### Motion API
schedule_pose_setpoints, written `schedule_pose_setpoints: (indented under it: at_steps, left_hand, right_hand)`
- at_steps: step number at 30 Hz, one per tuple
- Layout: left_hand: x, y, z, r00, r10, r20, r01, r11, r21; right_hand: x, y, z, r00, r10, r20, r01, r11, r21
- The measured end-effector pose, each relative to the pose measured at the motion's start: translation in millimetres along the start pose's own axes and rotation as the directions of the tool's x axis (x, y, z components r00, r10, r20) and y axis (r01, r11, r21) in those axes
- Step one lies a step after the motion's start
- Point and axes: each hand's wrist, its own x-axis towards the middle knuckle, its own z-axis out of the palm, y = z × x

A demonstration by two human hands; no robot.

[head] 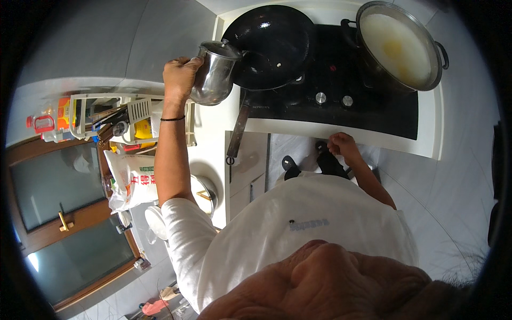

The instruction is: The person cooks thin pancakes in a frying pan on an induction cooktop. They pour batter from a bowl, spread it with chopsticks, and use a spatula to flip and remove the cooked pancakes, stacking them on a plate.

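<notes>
My left hand [182, 78] grips the handle of a lidded stainless-steel pitcher [214, 76]. Its spout side is at the left edge of a black wok [272, 44]; whether anything pours out cannot be told. The wok has a dark, shiny inside with a small pale bit in it, and its long handle [239, 134] points towards me over the counter edge. My right hand [342, 146] is curled closed by the front edge of the hob, with nothing visible in it.
A black hob [320, 114] with two knobs bears the wok and, at right, a large metal pot [394, 50] of cloudy, pale liquid with a yellow patch. At left are a utensil rack [138, 110], a white printed sack [134, 176], a round metal vessel [210, 190] and a glazed door [60, 180].
</notes>
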Motion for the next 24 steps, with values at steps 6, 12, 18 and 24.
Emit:
schedule_pose_setpoints:
  at_steps: [6,12,18,24]
  left_hand:
    - [0.8,-24.6,2.4,0.997,-0.017,-0.076,-0.004,0.965,-0.263]
    - [-6.2,-69.7,-2.3,0.983,-0.118,-0.14,-0.009,0.732,-0.681]
    - [-45.6,-106.9,-15.8,0.971,-0.112,-0.212,-0.133,0.481,-0.866]
    - [-153.6,-121.3,-93.8,0.898,-0.238,-0.37,-0.243,0.432,-0.869]
  right_hand:
    - [-0.6,1.9,6.3,0.999,0.028,-0.025,-0.029,0.999,-0.022]
    - [-0.6,6.8,22.3,0.998,0.053,-0.034,-0.055,0.995,-0.08]
    - [1.4,11.3,47.1,0.998,0.057,0.014,-0.053,0.983,-0.177]
    - [9.5,9.6,85.8,0.989,0.097,0.11,-0.061,0.953,-0.296]
